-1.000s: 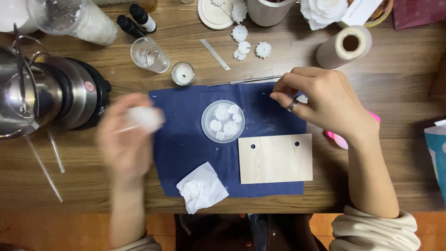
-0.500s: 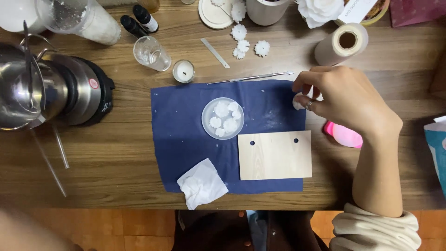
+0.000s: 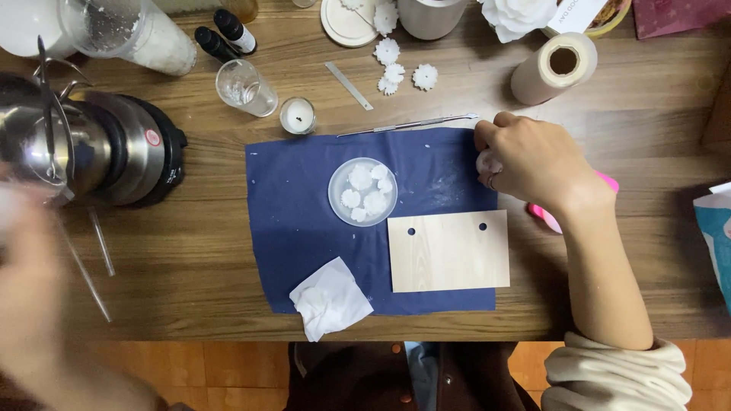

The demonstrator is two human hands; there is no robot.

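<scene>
My right hand [image 3: 537, 164] rests at the right edge of a dark blue cloth [image 3: 304, 228], fingers curled around a small white lump [image 3: 484, 161]. On the cloth lie a round clear dish [image 3: 363, 192] holding several white flower-shaped pieces, a pale wooden board [image 3: 449, 251] with two holes, and a crumpled white tissue [image 3: 329, 298]. My left hand [image 3: 30, 274] is a blur at the far left, in front of a steel kettle [image 3: 91, 144]. Whether it holds anything cannot be made out.
A thin metal tool [image 3: 407, 125] lies along the cloth's far edge. Behind it stand a tealight candle [image 3: 297, 116], a drinking glass [image 3: 245, 87], dark dropper bottles [image 3: 228, 34], white wax flowers [image 3: 396, 70] and a paper roll [image 3: 553, 68]. A pink object [image 3: 609, 184] lies under my right wrist.
My left hand swung from beside the dish out to the far left and is blurred. My right hand shifted a little right and curled tighter around the white lump.
</scene>
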